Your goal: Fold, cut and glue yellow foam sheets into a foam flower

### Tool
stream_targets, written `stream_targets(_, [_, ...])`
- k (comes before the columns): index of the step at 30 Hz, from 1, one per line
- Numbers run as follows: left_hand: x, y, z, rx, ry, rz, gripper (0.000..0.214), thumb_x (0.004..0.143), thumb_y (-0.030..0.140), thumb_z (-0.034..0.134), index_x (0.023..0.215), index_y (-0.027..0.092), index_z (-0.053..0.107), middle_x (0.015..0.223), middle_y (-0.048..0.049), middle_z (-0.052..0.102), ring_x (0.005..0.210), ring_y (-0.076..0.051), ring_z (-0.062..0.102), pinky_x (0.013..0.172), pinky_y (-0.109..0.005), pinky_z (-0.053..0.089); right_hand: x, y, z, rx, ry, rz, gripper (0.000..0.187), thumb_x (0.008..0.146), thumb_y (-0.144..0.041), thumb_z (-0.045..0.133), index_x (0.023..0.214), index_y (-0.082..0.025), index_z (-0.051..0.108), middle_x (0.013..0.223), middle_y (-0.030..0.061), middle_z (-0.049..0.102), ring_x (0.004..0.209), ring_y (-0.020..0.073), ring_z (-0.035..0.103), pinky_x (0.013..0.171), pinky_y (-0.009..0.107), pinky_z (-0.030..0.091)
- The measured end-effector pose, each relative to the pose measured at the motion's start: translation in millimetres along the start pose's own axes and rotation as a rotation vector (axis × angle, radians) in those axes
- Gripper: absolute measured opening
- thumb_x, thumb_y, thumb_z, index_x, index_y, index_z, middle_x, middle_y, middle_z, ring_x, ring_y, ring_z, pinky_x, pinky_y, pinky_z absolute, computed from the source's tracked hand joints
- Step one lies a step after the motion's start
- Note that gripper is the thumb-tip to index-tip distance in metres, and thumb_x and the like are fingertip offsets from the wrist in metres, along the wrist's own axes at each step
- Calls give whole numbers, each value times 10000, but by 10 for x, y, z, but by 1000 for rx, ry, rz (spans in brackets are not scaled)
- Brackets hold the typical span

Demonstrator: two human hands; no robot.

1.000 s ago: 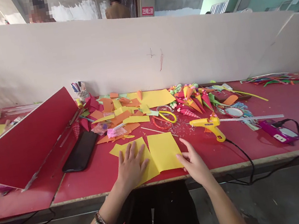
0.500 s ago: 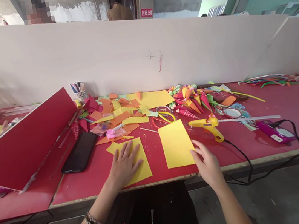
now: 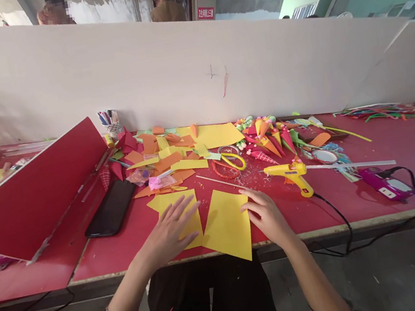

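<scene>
My left hand (image 3: 175, 232) is spread with its palm down over a yellow paper sheet (image 3: 193, 240) that lies on the red table. Nothing is gripped in it. My right hand (image 3: 269, 217) pinches the upper right edge of a second yellow paper sheet (image 3: 225, 227), thumb on top. This sheet is tilted and its lower corner reaches past the table's front edge. Right of that hand lies a yellow glue gun (image 3: 293, 177) with a clear glue stick in its back. Beyond the sheets is a pair of yellow-handled scissors (image 3: 234, 161).
Orange and yellow paper scraps (image 3: 171, 161) spread behind the sheets, beside a heap of small paper cones (image 3: 270, 137). A black phone (image 3: 111, 209) lies left, near a standing red board (image 3: 38, 191). A purple power socket (image 3: 385, 184) with a black cord sits right.
My right hand has moved left and turned the second yellow sheet, bringing it nearer the table's front edge and the first sheet. The left hand's fingers have lifted slightly.
</scene>
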State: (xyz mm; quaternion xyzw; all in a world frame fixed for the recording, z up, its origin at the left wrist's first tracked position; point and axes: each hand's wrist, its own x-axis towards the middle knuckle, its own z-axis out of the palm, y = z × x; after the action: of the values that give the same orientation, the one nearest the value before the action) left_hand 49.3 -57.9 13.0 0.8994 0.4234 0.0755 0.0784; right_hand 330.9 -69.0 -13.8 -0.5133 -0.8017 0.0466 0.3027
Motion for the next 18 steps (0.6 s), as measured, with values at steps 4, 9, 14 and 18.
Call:
stream_targets(4, [48, 125, 134, 12, -133, 29, 514, 849, 470, 308, 1333, 341, 193, 1417, 11, 215, 1301, -234, 148, 1041, -479, 144, -31, -87, -43, -76, -114, 8, 349, 737, -86, 412, 1006, -235, 576, 1275, 57, 411, 1201, 234, 346, 963, 442, 338])
stream_targets(9, [66, 173, 157, -104, -120, -18, 519, 851, 485, 283, 1336, 319, 201, 1426, 6, 186, 1307, -227, 126, 1050, -448, 147, -132, -305, -45, 13, -236, 1, 408, 737, -39, 413, 1014, -283, 587, 1147, 38, 507, 1074, 196, 459, 965, 431, 334])
stream_targets(14, [-273, -447, -276, -293, 161, -253, 511, 852, 489, 269, 1306, 253, 271, 1370, -15, 315, 1241, -151, 301, 1012, -297, 267, -180, -305, 5, 151, -232, 47, 391, 770, -50, 397, 1002, -289, 602, 1125, 34, 526, 1053, 185, 467, 900, 376, 401])
stream_targets(18, [-787, -1266, -503, -64, 279, -714, 680, 772, 599, 335, 1290, 158, 308, 1338, -75, 359, 1212, -214, 334, 988, -356, 273, -173, -258, 11, 195, -233, 66, 389, 770, -55, 391, 997, -289, 604, 1126, 30, 528, 1052, 179, 469, 895, 363, 404])
